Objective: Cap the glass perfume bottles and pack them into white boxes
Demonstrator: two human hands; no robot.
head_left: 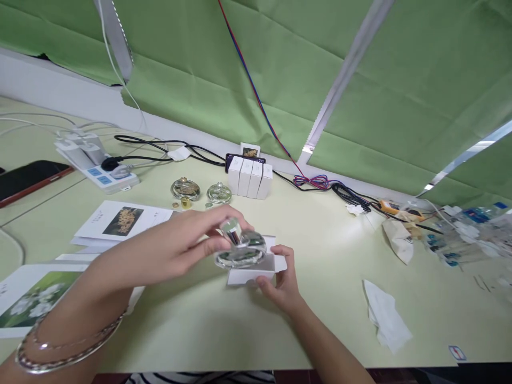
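Observation:
Between the fingertips of my left hand [202,234], a clear glass perfume bottle [241,256] is gripped near its clear cap [231,229]. It is tilted over a small white box [245,277], and overlaps the box's opening in view. Whether the bottle touches the box I cannot tell. My right hand [285,282] grips the box at its right end, thumb in front and fingers behind, beside an open flap. Behind my hands stand an amber-tinted glass bottle [185,189] and a greenish glass bottle [219,194], with a small yellow cap [185,202] in front.
Several white boxes [251,178] stand upright at the back. Picture cards [124,221] lie on the left, near a power strip [98,170] and a phone [32,181]. Crumpled tissue [386,317], coiled cables [350,196] and clear plastic packaging [468,229] are on the right.

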